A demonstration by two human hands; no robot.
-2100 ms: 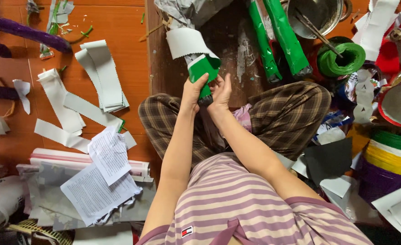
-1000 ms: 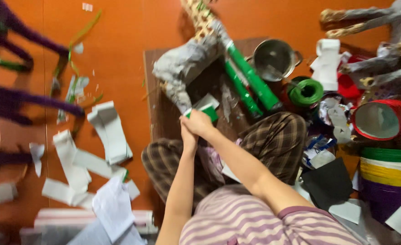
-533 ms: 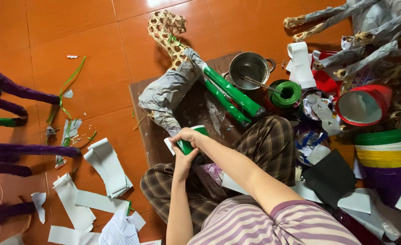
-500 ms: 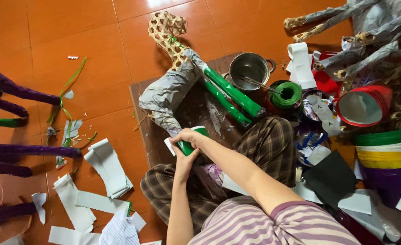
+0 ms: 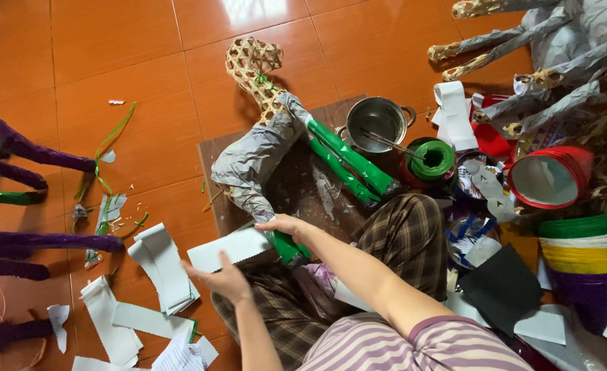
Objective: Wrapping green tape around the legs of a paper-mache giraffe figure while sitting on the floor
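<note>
On the orange tiled floor, at frame centre, I see my left hand pinching a white paper strip whose long axis runs rightward toward my right hand, closed on the nearby green-wrapped leg.

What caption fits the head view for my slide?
Left hand holds a white paper strip; right hand steadies a woven animal figure's green leg.

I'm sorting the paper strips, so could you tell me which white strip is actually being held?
The white strip gripped by the left hand, raised over the lap; the other strips lie loose on the orange floor.
</note>
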